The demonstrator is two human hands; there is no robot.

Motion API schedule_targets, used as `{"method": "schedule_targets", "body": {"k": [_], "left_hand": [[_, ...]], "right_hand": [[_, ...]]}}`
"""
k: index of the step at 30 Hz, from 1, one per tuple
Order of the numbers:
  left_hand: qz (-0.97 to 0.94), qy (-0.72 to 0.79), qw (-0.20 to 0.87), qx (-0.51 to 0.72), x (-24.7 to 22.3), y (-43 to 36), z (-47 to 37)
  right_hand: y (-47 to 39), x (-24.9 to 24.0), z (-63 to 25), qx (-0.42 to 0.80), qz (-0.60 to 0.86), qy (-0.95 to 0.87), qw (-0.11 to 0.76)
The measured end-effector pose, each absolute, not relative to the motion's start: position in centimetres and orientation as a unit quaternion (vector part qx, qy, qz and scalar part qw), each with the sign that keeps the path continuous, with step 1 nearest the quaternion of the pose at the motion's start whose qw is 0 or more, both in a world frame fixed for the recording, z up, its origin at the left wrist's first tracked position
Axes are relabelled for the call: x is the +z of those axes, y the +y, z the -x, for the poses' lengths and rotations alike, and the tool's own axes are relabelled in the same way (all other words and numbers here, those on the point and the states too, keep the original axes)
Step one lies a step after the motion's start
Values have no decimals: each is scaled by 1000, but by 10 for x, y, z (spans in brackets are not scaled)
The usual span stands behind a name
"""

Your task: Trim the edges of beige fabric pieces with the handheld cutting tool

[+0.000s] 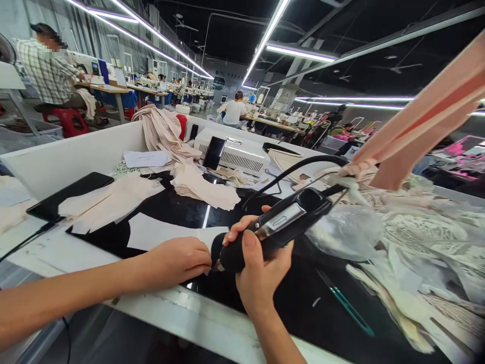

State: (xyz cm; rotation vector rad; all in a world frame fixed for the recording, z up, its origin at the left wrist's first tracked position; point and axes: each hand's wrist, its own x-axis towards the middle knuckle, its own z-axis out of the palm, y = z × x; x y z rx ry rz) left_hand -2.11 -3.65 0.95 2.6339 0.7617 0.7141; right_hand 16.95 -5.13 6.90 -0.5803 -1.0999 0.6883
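My right hand (265,268) wraps around a black corded hand-held power tool (280,222), with the thumb along its near side. The tool slants down to the left, its rounded end close to my left fingertips. A knotted pink fabric strip (401,121) runs up from the tool's cord end. My left hand (184,263) is closed in a pinch beside the tool's lower end. What those fingers grip is hidden. Behind my left hand, a pale curved fabric piece (151,231) lies on the black glossy tabletop (182,215).
Stacked pale fabric pieces (206,184) lie behind my hands. A dark phone (214,152) leans against a white vented box (242,151). Green tweezers (352,311) lie at right, near lace and plastic bags (344,232). A dark tablet-like slab (71,194) sits left. A person (49,71) sits beyond.
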Motion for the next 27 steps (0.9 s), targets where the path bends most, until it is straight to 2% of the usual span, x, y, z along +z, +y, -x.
{"method": "schedule_targets", "body": {"k": [6,15,27], "left_hand": [[-913,282,147,254,2,-33,18],[-926,242,68,283,0,-33,16],[-931,234,66,271,-3,-35,27]], "right_hand": [[-52,68,-169,328,269,-505,752],[-52,72,-165,332,298,-491,749],[-52,70,-165,327,313,-486,748]]}}
